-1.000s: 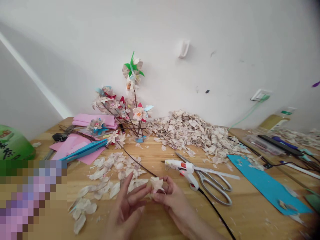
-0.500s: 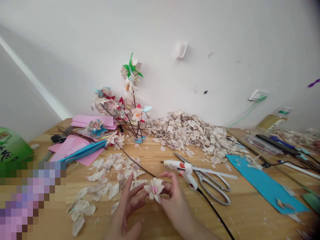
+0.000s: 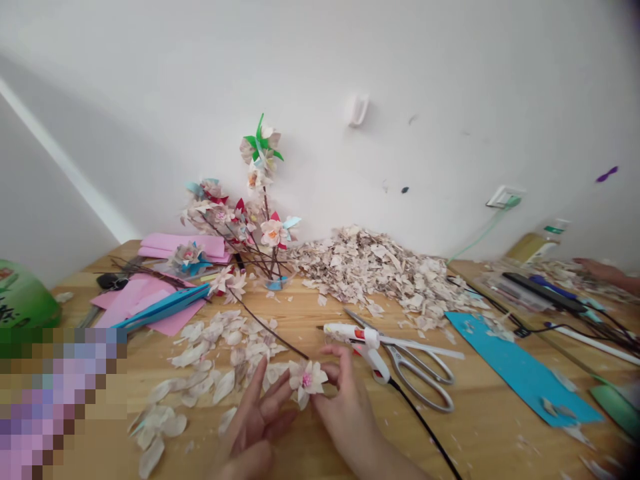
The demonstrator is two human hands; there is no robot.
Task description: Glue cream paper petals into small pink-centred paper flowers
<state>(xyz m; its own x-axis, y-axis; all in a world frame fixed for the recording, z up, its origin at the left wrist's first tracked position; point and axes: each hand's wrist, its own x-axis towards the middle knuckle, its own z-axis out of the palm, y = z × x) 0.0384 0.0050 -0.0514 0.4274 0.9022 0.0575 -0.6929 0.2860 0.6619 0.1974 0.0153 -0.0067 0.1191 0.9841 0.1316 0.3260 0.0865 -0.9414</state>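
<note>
At the wooden table (image 3: 500, 433) I am following from my remote seat, the right hand (image 3: 345, 407) pinches a pale paper flower (image 3: 307, 381) with a pink centre. Its thumb and fingers are closed round the back of the bloom, which is held just above the tabletop between the two hands. The left hand (image 3: 255, 427) is open, fingers spread, its tips touching the petals from the left and gripping nothing. The bloom appears to sit at the end of a thin dark stem (image 3: 270, 330) that runs back and left over a scatter of loose petals (image 3: 220, 347). A white glue gun (image 3: 357, 333) and a pair of scissors (image 3: 415, 373) lie just beside the right hand, and a heap of paper scraps (image 3: 380, 267) and a cluster of finished flowers (image 3: 245, 220) stand by the wall. I judge the step in hand to be the shaping of petals on a bloom already fixed to its stem. Any next move, in my view, calls for a firm hold at the base and a light touch on the thin petals, lest they tear.
</note>
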